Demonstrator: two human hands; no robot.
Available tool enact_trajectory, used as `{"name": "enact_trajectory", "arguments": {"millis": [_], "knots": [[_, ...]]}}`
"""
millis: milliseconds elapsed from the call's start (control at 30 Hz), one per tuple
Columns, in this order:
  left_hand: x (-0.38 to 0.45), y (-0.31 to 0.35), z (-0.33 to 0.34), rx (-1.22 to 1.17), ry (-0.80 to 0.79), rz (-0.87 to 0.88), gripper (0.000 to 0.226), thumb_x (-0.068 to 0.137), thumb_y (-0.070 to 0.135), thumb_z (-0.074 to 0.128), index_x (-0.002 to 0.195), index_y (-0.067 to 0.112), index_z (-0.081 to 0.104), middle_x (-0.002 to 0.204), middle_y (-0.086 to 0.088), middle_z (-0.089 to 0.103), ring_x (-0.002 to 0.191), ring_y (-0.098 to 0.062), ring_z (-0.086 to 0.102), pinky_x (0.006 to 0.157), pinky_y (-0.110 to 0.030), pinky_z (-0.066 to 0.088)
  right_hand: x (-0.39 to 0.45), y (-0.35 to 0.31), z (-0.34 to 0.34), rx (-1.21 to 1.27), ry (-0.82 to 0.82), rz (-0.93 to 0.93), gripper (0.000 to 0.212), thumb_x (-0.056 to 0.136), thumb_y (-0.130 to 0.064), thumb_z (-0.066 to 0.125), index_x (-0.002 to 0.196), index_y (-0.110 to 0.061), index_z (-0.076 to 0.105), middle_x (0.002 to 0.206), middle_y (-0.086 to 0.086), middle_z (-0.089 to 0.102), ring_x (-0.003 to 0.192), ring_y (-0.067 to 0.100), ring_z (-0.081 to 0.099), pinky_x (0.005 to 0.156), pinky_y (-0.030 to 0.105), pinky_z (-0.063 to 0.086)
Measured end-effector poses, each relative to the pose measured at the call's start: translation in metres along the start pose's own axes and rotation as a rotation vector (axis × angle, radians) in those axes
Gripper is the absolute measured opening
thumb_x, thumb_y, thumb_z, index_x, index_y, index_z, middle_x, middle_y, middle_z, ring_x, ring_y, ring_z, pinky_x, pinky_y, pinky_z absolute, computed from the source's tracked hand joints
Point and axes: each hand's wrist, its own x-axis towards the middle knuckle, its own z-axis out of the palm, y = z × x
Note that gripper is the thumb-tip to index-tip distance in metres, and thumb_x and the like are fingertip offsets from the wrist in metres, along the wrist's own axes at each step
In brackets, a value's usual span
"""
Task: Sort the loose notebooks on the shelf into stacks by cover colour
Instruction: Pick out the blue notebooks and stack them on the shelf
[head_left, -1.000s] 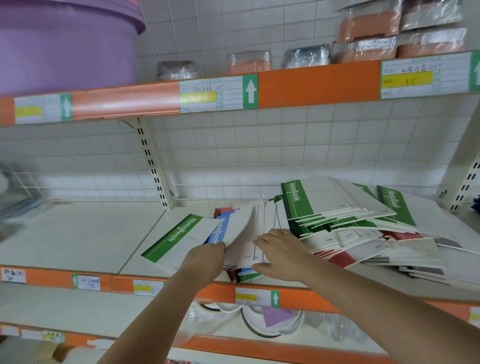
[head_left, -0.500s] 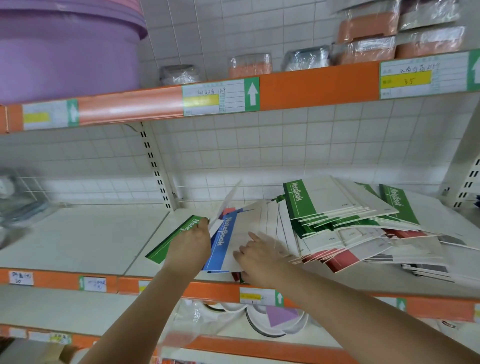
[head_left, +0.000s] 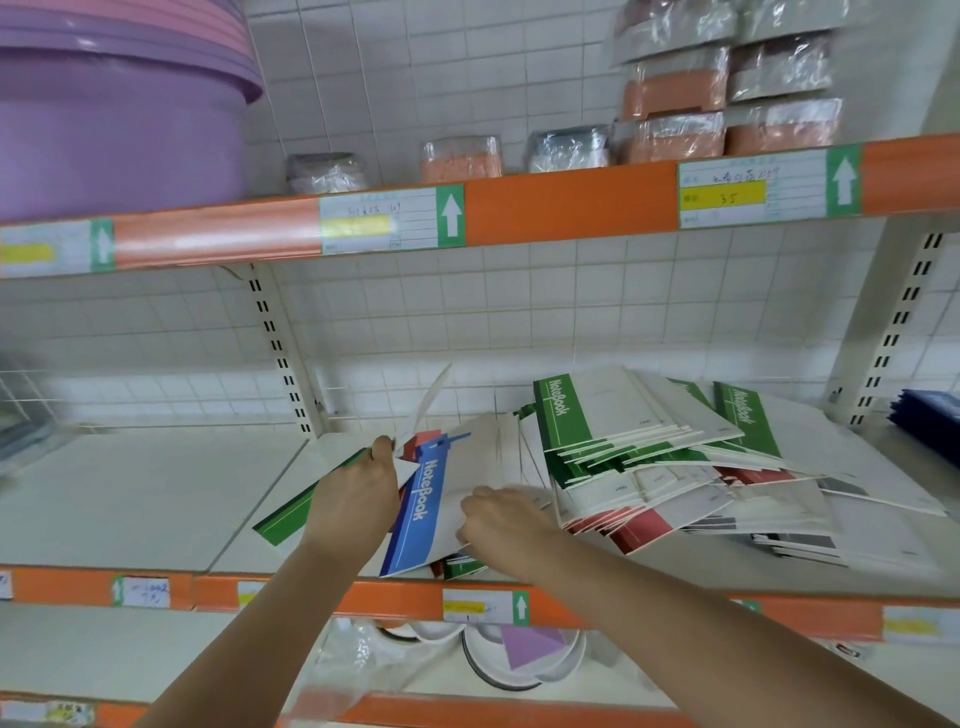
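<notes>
slippage threatens: left hand (head_left: 358, 493) pinches the green notebook (head_left: 291, 512) by one edge, while right hand (head_left: 498, 525), fingers curled on the blue notebook (head_left: 415, 512), could topple the leaning pile (head_left: 649, 467).

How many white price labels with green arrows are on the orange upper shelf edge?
3: one at the left end, one near the middle, one at the right marked 35. More may lie outside the view.

Both arms reach forward; left hand (head_left: 353, 493) clenched, right hand (head_left: 501, 522) fingers curled.
</notes>
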Motion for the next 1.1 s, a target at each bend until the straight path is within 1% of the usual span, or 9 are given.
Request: {"name": "enact_trajectory", "arguments": {"millis": [100, 200, 333, 433, 533, 633, 800, 967, 1100], "knots": [[-0.002, 0.008, -0.010, 0.033, -0.025, 0.002, 0.033, 0.103, 0.028, 0.037, 0.132, 0.013, 0.034, 0.110, 0.003, 0.064, 0.076, -0.012, 0.057, 0.058, -0.020, 0.033, -0.011, 0.011, -0.006, -0.230, 0.104, -0.116, 0.024, 0.052, -0.027, 0.083, 0.074, -0.028, 0.073, 0.068, -0.012, 0.061, 0.073, 0.009, 0.058, 0.047, 0.022, 0.027], [-0.003, 0.017, -0.017, 0.029, 0.001, -0.003, 0.030, 0.101, 0.018, 0.040, 0.129, 0.008, 0.039, 0.103, -0.001, 0.066, 0.081, -0.017, 0.068, 0.056, -0.023, 0.033, -0.020, 0.026, -0.005, -0.235, 0.285, -0.196, 0.043, 0.060, -0.024, 0.082, 0.102, -0.025, 0.073, 0.080, -0.014, 0.068, 0.079, 0.009, 0.060, 0.054, 0.021, 0.045], [-0.001, 0.025, -0.017, -0.050, 0.193, 0.066, 0.042, 0.050, -0.020, 0.078, 0.084, -0.007, 0.057, 0.047, -0.013, 0.054, 0.028, -0.029, 0.051, 0.033, -0.020, 0.027, -0.043, 0.048, -0.018, -0.205, 0.519, -0.205, 0.039, 0.065, -0.014, 0.078, 0.104, -0.014, 0.072, 0.089, -0.004, 0.071, 0.080, 0.014, 0.065, 0.066, 0.025, 0.053], [-0.001, 0.040, -0.019, -0.100, 0.281, 0.095, 0.047, 0.035, -0.025, 0.076, 0.074, -0.009, 0.056, 0.039, -0.014, 0.048, 0.019, -0.027, 0.043, 0.026, -0.021, 0.030, -0.070, 0.068, -0.024, -0.180, 0.651, -0.205, 0.027, 0.076, -0.007, 0.066, 0.102, -0.010, 0.072, 0.093, 0.001, 0.072, 0.086, 0.017, 0.067, 0.072, 0.029, 0.055], [0.000, 0.062, -0.024, -0.092, 0.344, 0.110, 0.038, 0.045, -0.026, 0.067, 0.076, -0.010, 0.054, 0.039, -0.016, 0.046, 0.020, -0.027, 0.044, 0.026, -0.024, 0.034, -0.100, 0.093, -0.027, -0.156, 0.734, -0.186, 0.033, 0.084, -0.005, 0.044, 0.100, -0.009, 0.073, 0.095, 0.003, 0.072, 0.090, 0.019, 0.068, 0.076, 0.030, 0.055], [0.001, 0.089, -0.026, -0.112, 0.386, 0.140, 0.026, 0.058, -0.015, 0.047, 0.082, -0.005, 0.047, 0.041, -0.015, 0.045, 0.021, -0.026, 0.043, 0.026, -0.027, 0.036, -0.133, 0.119, -0.028, -0.170, 0.777, -0.182, 0.035, 0.085, -0.005, 0.043, 0.102, -0.009, 0.073, 0.100, 0.004, 0.073, 0.094, 0.019, 0.069, 0.083, 0.030, 0.055], [-0.006, 0.148, -0.050, -0.105, 0.453, 0.177, 0.024, 0.055, -0.011, 0.049, 0.079, -0.007, 0.052, 0.042, -0.013, 0.045, 0.022, -0.022, 0.042, 0.029, -0.020, 0.032, -0.196, 0.168, -0.024, -0.169, 0.847, -0.175, 0.030, 0.088, -0.005, 0.048, 0.104, -0.007, 0.073, 0.103, 0.006, 0.073, 0.098, 0.020, 0.069, 0.088, 0.031, 0.054], [-0.014, 0.219, -0.073, -0.058, 0.500, 0.210, 0.033, 0.044, -0.024, 0.045, 0.072, -0.008, 0.052, 0.042, -0.013, 0.043, 0.023, -0.018, 0.042, 0.032, -0.015, 0.028, -0.267, 0.224, -0.018, -0.215, 0.878, -0.128, 0.038, 0.095, -0.001, 0.036, 0.108, -0.006, 0.072, 0.106, 0.008, 0.072, 0.100, 0.022, 0.068, 0.086, 0.034, 0.056], [-0.020, 0.274, -0.084, -0.074, 0.465, 0.229, 0.037, 0.048, -0.022, 0.047, 0.082, -0.008, 0.051, 0.045, -0.013, 0.044, 0.024, -0.017, 0.042, 0.030, -0.021, 0.033, -0.321, 0.267, -0.010, -0.234, 0.891, -0.098, 0.035, 0.092, 0.001, 0.042, 0.108, -0.007, 0.072, 0.106, 0.007, 0.072, 0.100, 0.021, 0.069, 0.091, 0.032, 0.052]]}}
